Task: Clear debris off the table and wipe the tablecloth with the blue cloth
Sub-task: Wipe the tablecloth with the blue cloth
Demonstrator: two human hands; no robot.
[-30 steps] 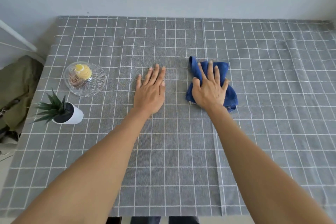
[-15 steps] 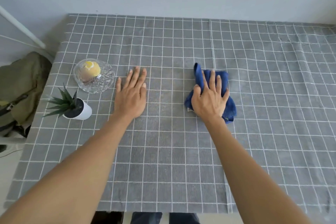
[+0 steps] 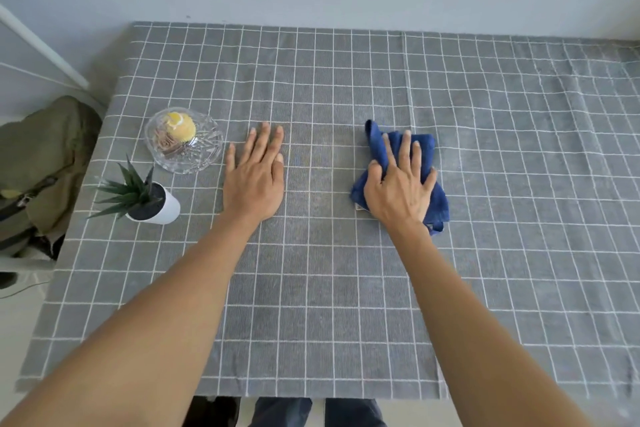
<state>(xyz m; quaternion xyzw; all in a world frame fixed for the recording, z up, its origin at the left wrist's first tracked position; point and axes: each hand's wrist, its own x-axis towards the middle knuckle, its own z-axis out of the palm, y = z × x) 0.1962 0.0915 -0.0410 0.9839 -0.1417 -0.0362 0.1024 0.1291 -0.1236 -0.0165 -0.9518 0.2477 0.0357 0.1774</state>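
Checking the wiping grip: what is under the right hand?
The bunched blue cloth lies under the right hand, on the tablecloth. The tablecloth beneath the cloth is covered from view.

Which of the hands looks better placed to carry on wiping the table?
The right hand: it lies flat on the blue cloth, fingers spread over it. The left hand rests flat on the bare tablecloth, apart from the cloth, beside the glass dish.
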